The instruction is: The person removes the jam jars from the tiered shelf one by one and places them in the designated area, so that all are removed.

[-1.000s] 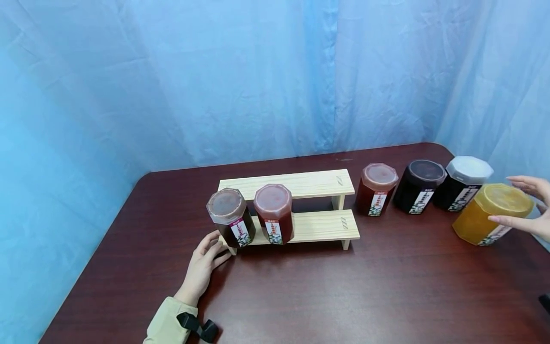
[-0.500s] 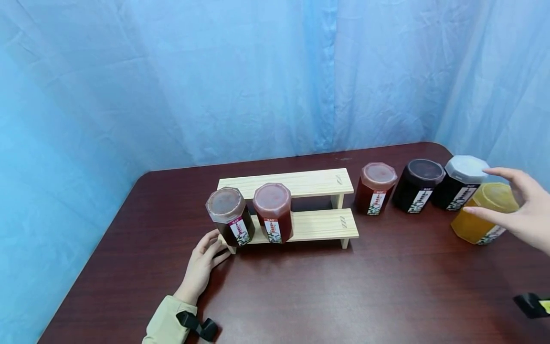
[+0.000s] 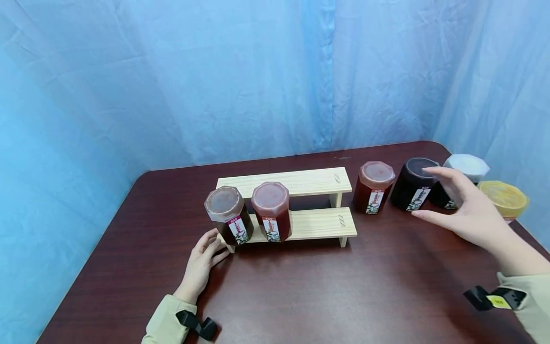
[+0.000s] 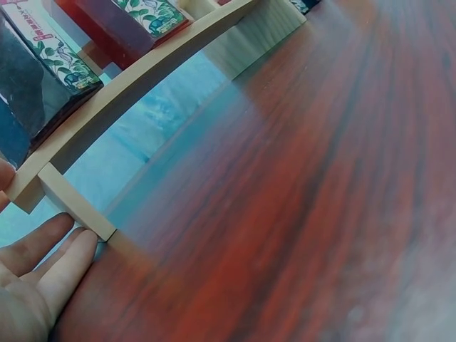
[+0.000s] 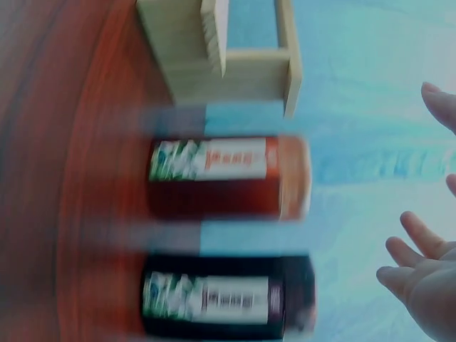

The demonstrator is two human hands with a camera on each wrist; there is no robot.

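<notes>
My left hand (image 3: pixel 199 267) touches the left end of the two-step wooden rack (image 3: pixel 320 224). In the left wrist view its fingertips rest against the rack's leg (image 4: pixel 77 203). On the lower step stand a dark brown jar (image 3: pixel 224 205) and a red jar (image 3: pixel 271 200). My right hand (image 3: pixel 479 217) is in the air with thumb and fingers spread, holding nothing. In the head view it overlaps a black jar (image 3: pixel 410 184) and partly hides a white-lidded jar (image 3: pixel 468 165) and a yellow jar (image 3: pixel 503 197). Another red jar (image 3: pixel 374 179) stands left of the black one.
The jars on the right stand close together on the dark wooden table (image 3: pixel 326 296). Light blue curtains (image 3: pixel 240 86) hang behind and beside it. The rack's upper step (image 3: pixel 296 181) is a bare plank.
My right hand has moved left from beside the yellow jar, past the white-lidded jar, to the black jar. My left hand has stayed at the rack.
</notes>
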